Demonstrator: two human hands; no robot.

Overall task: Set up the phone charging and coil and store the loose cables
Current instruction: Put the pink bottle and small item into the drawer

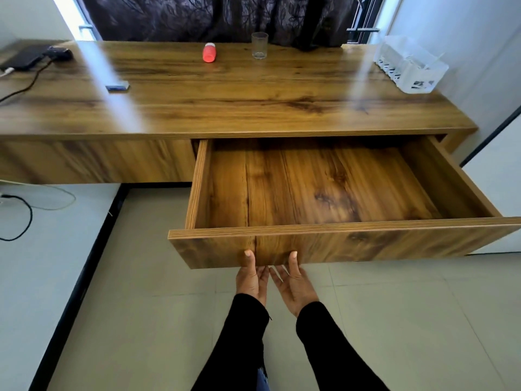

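Fingers (263,270) hidden under drawer front (366,246); black cable (26,86) cut off left.

Counts: one wooden desk (225,108); one open drawer (324,244); two hands, left hand (252,277) and right hand (293,283); one glass (259,46), 12 o'clock; one red bottle (209,53); one white rack (408,64), 2 o'clock; one phone (24,58), 10 o'clock; two floor cables: black cable (26,218), white cable (60,194).

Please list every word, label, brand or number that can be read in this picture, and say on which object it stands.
No text can be read.
Small blue card on the desk: print too blurred.
White plastic organiser: dark marks on its front, too small to read.
Red bottle: no label shows.
Drinking glass: plain.
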